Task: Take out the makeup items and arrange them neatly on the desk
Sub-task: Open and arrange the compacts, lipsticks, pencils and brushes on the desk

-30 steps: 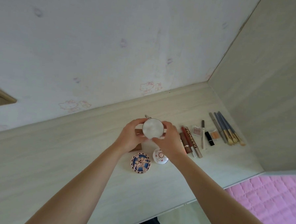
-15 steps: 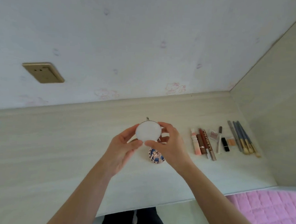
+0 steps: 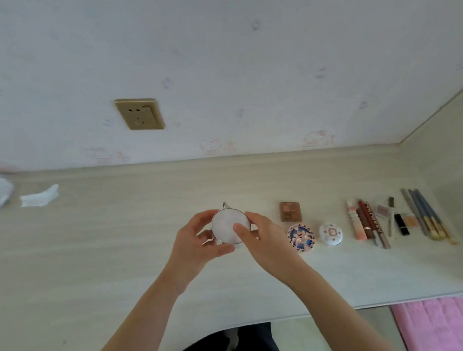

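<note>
A: Above the desk, mid-frame: round white compact, held up off the surface between both hands. Small metal clasp at its far edge.

B: Left hand?

A: Curled round the compact's left and lower rim, thumb under the near edge, fingers behind. Gripping.

B: Right hand?

A: Gripping too. Thumb tip pressed flat on the compact's white face, right of centre; index finger hooked over the upper right rim. Other fingers hidden behind, cannot tell how placed.

B: On the desk?

A: Right of the hands, in a row: brown square palette, blue patterned round case just in front of it, white round case beside that. Further right, tubes and lipsticks side by side, then brushes near the side panel. All lying flat, well apart from the held compact.

B: Rest?

A: White crumpled tissue far left. Gold wall socket above. Pink blanket bottom right.
</note>
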